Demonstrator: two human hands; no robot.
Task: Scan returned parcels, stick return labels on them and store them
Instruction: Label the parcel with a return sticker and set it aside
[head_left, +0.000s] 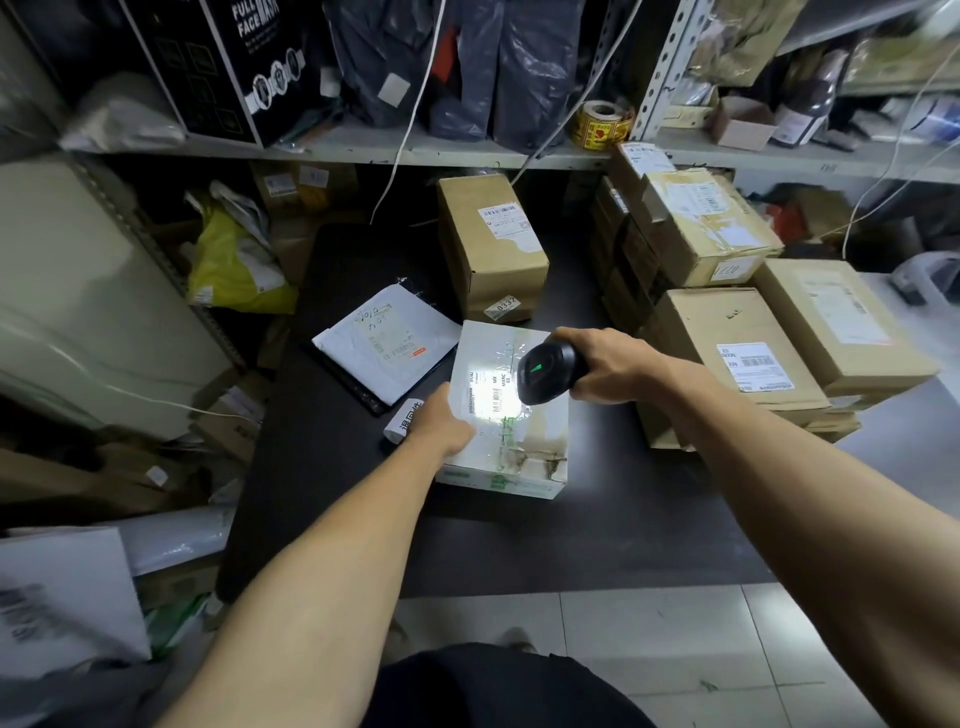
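The counter is black, the taped parcel white with green print, the scanner black, its light green, boxes brown.

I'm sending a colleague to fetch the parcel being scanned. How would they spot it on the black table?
On the black table below the shelves, look near the front edge, between the person's two arms. The white box lies flat there, its label lit by the scanner in the right hand. Unlike the brown cartons behind and the flat white mailer beside it, it is white with green markings.
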